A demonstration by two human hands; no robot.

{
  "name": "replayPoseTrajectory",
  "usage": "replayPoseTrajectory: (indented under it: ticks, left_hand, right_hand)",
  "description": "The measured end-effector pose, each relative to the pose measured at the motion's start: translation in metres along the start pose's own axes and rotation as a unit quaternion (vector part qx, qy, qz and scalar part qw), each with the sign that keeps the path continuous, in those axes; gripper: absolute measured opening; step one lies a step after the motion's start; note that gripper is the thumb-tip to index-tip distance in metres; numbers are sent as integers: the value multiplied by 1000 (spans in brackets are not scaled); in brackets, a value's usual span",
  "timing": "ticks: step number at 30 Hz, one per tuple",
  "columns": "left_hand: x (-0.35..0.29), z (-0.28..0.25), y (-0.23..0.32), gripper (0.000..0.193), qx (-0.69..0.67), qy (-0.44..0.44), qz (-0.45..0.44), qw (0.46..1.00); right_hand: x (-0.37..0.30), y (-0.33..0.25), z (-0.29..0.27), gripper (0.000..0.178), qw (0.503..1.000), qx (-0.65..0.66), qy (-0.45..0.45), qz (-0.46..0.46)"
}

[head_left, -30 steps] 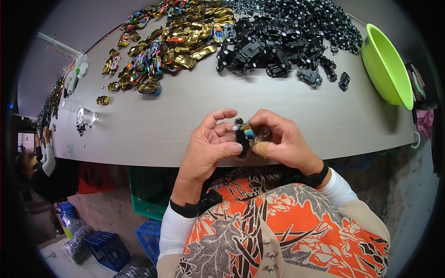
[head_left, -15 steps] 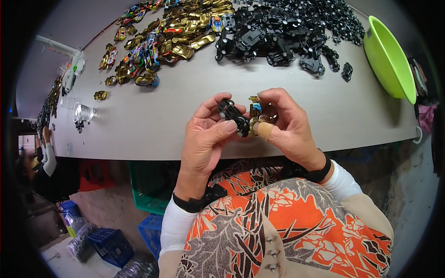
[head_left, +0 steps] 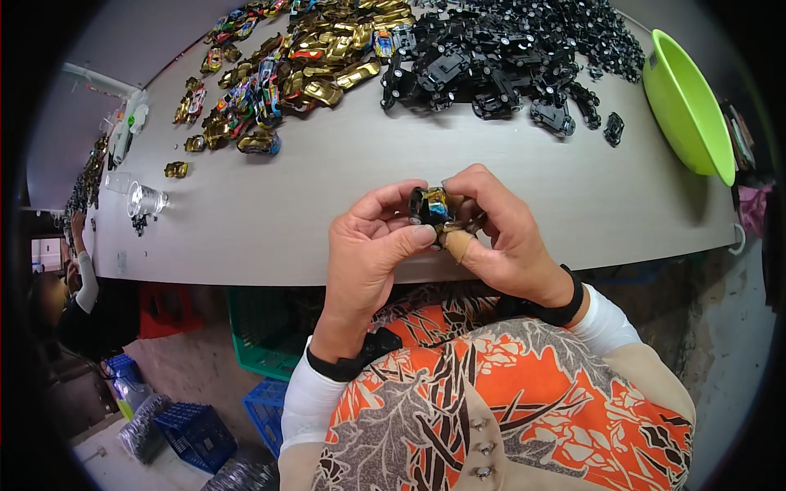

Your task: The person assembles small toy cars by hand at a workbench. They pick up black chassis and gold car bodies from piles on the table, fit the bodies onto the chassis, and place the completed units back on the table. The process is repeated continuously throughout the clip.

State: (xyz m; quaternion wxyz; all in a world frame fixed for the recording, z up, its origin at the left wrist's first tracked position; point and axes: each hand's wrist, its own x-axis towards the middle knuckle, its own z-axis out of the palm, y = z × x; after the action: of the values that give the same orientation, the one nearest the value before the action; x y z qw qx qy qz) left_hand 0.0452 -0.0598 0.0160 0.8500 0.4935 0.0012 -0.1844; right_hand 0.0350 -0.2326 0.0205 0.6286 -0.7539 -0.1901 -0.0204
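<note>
Over the near part of the table, both hands meet on one small toy car. My left hand (head_left: 367,248) pinches a black toy car chassis (head_left: 417,206) between thumb and fingers. Against it, my right hand (head_left: 509,239) grips a gold toy car body (head_left: 438,196) with colored markings; a tan bandage covers that thumb. The two parts touch and overlap, but fingers hide whether they are fully joined. At the far middle lies a heap of black chassis (head_left: 458,69), and left of it a heap of gold and multicolored car bodies (head_left: 327,57).
A lime-green basin (head_left: 692,106) leans at the table's right end. On the left stand clear plastic cups (head_left: 146,200) beside small black pieces. Below the table edge are a green crate (head_left: 254,327) and blue crates (head_left: 196,434). Another person's arm (head_left: 86,278) shows at far left.
The hands have come closer together, bringing the gold body from beside the chassis to against it. The car parts have turned. At far left, the other person's arm has shifted.
</note>
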Motion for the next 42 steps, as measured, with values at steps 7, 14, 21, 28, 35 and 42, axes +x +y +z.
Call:
replayPoseTrajectory:
  ticks: [7,14,21,28,35,42]
  left_hand:
    - [0,-2,-4,36,39,-11,26,999]
    - [-7,9,-5,32,352,-36,218,909]
    - [-8,2,-2,35,294,-58,127,946]
    - [-6,-4,-3,37,2,-59,-66,996]
    - [-4,-8,-3,24,26,-55,-62,996]
    - [-8,-1,-1,20,31,-57,-124,990]
  right_hand:
    - [0,8,3,35,998,33,2,-46]
    - [-2,8,4,34,999,30,27,-6]
    - [-3,13,-2,31,999,33,9,-30]
    - [1,7,-5,29,999,-17,-23,-29]
    - [-1,6,-11,8,984,155,-31,82]
    - [0,2,-28,4,959,213,-131,133]
